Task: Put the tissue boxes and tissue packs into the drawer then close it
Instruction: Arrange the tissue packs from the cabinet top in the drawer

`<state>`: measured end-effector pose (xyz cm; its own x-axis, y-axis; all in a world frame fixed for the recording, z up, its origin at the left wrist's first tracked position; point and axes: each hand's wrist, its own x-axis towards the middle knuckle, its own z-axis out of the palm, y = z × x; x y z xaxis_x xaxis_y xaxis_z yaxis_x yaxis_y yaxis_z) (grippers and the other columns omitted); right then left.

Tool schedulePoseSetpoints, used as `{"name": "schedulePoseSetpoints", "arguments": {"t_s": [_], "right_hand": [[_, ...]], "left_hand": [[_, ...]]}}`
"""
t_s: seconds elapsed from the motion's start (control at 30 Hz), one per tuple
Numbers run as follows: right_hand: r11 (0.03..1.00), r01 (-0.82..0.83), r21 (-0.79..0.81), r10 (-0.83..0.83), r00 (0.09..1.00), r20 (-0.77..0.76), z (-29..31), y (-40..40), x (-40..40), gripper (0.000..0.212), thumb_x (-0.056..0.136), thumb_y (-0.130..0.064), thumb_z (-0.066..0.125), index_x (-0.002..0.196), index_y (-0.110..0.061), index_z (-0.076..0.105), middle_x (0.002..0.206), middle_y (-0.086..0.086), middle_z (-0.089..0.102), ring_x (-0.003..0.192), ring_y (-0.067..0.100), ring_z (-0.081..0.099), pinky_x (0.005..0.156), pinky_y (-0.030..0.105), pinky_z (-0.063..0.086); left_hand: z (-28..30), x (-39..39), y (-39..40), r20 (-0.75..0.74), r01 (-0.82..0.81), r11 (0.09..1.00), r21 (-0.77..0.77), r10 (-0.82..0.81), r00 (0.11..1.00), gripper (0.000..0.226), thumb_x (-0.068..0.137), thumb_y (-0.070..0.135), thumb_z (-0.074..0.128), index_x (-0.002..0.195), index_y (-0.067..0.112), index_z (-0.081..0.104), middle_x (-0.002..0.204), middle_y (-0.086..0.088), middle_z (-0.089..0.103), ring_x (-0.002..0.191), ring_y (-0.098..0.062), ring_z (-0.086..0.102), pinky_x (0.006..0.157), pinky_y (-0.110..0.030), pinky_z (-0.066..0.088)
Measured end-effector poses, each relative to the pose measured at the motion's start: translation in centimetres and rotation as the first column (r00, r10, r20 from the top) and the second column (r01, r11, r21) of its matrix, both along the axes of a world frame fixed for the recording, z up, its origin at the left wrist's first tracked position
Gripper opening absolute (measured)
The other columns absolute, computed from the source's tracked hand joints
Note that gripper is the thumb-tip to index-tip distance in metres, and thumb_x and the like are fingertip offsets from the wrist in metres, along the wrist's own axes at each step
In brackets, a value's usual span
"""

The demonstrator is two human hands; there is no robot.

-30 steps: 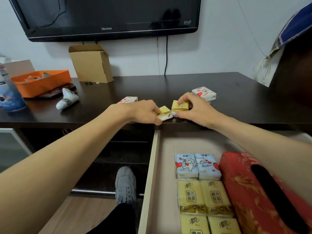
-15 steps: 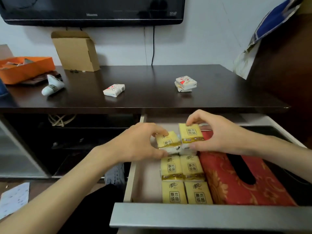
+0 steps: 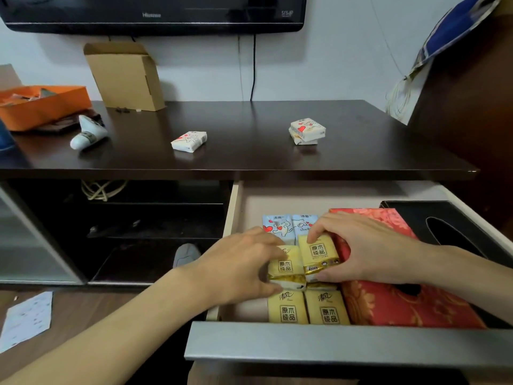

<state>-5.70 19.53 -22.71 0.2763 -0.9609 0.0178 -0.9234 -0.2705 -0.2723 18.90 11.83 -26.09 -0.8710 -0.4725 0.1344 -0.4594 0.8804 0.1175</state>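
Note:
The drawer stands pulled out below the dark tabletop. Inside it, my left hand grips a yellow tissue pack and my right hand grips a second yellow tissue pack, both low over a row of yellow packs. Two blue-white packs lie behind them. A red tissue box and a black tissue box fill the drawer's right side. On the tabletop lie a white heart-print pack and a small stack of heart-print packs.
A cardboard box, an orange tray and a white tube stand at the tabletop's back left. A TV hangs above. Open dark shelves lie left of the drawer, with my shoe and a paper sheet on the floor.
Both hands carried the two yellow packs from the tabletop's front edge down into the drawer and have lowered them onto the row of yellow packs.

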Motion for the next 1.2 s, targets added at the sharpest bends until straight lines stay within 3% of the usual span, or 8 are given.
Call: {"name": "schedulePoseSetpoints", "arguments": {"t_s": [0.17, 0.43, 0.53, 0.7, 0.8, 0.87, 1.03, 1.2], "right_hand": [[1.000, 0.004, 0.025, -0.002, 0.998, -0.067, 0.2, -0.2, 0.4, 0.051, 0.070, -0.072, 0.075, 0.110, -0.049, 0.052, 0.103, -0.030, 0.052, 0.101, -0.007, 0.048, 0.081, 0.021, 0.040], [0.998, 0.004, 0.060, 0.005, 0.988, -0.153, 0.3, -0.2, 1.1, 0.060, 0.071, -0.071, 0.075, 0.121, -0.044, 0.054, 0.107, -0.025, 0.048, 0.099, 0.002, 0.044, 0.075, 0.011, 0.027], [0.998, 0.005, 0.067, 0.005, 0.990, -0.141, 0.7, -0.3, 1.2, 0.058, 0.072, -0.070, 0.077, 0.120, -0.042, 0.059, 0.110, -0.022, 0.051, 0.102, 0.003, 0.047, 0.077, 0.017, 0.031], [0.998, 0.042, 0.046, -0.046, 0.995, 0.094, 1.4, 0.0, 0.7, 0.027, 0.084, -0.056, 0.075, 0.105, -0.040, 0.068, 0.107, -0.019, 0.064, 0.102, 0.002, 0.059, 0.093, 0.032, 0.048], [0.982, 0.135, -0.130, -0.088, 0.944, 0.318, 2.5, -2.7, -0.6, 0.012, 0.087, -0.038, 0.076, 0.098, -0.033, 0.074, 0.102, -0.017, 0.072, 0.099, 0.000, 0.066, 0.092, 0.026, 0.051], [0.927, 0.254, -0.276, -0.123, 0.902, 0.415, 4.6, -10.1, -3.8, 0.010, 0.089, -0.027, 0.076, 0.099, -0.027, 0.075, 0.104, -0.014, 0.074, 0.100, 0.002, 0.068, 0.092, 0.019, 0.049], [0.841, 0.492, -0.224, -0.324, 0.790, 0.521, 7.4, -18.4, -5.1, 0.039, 0.088, -0.029, 0.076, 0.124, -0.017, 0.066, 0.128, 0.004, 0.069, 0.118, 0.019, 0.063, 0.093, 0.025, 0.044], [0.789, 0.602, -0.124, -0.476, 0.726, 0.496, 4.9, -20.9, -4.4, 0.081, 0.082, -0.044, 0.080, 0.148, -0.013, 0.047, 0.147, 0.009, 0.057, 0.135, 0.029, 0.054, 0.108, 0.039, 0.044]], "left_hand": [[-0.1, 0.2, 0.2, 0.039, -0.007, 0.999, -0.034, 0.009, 0.999, 0.058, 0.083, 0.063, 0.059, 0.130, 0.030, 0.061, 0.142, 0.013, 0.045, 0.130, -0.008, 0.034, 0.094, -0.027, 0.040], [-0.1, 0.1, 0.2, 0.002, -0.024, 0.997, -0.076, 0.025, 1.000, 0.062, 0.080, 0.064, 0.062, 0.133, 0.032, 0.056, 0.130, 0.015, 0.046, 0.118, -0.005, 0.036, 0.084, -0.019, 0.035], [0.0, 0.2, 0.1, -0.003, -0.027, 0.998, -0.052, 0.026, 1.000, 0.058, 0.082, 0.060, 0.063, 0.132, 0.031, 0.056, 0.126, 0.014, 0.048, 0.116, -0.007, 0.041, 0.086, -0.026, 0.046], [-0.3, 0.0, 1.2, -0.001, -0.013, 1.000, -0.022, 0.013, 1.000, 0.060, 0.081, 0.068, 0.057, 0.130, 0.034, 0.056, 0.123, 0.017, 0.051, 0.114, -0.005, 0.045, 0.087, -0.030, 0.048], [0.7, -0.1, 0.9, -0.101, -0.059, 0.998, -0.007, 0.058, 0.993, 0.054, 0.084, 0.069, 0.045, 0.124, 0.035, 0.058, 0.118, 0.018, 0.054, 0.112, -0.004, 0.048, 0.083, -0.031, 0.049], [2.6, -2.7, -5.1, -0.173, -0.157, 0.986, -0.047, 0.147, 0.974, 0.045, 0.089, 0.062, 0.045, 0.121, 0.034, 0.060, 0.118, 0.017, 0.057, 0.111, -0.005, 0.051, 0.082, -0.034, 0.051], [5.7, -5.3, -8.7, -0.429, -0.295, 0.955, -0.024, 0.257, 0.866, 0.033, 0.092, 0.040, 0.055, 0.120, 0.027, 0.066, 0.115, 0.011, 0.064, 0.107, -0.010, 0.059, 0.087, -0.035, 0.049], [7.1, -8.1, -12.7, -0.430, -0.356, 0.934, -0.040, 0.306, 0.850, 0.039, 0.090, 0.035, 0.051, 0.124, 0.023, 0.064, 0.128, 0.004, 0.059, 0.119, -0.018, 0.053, 0.089, -0.036, 0.045]]}}
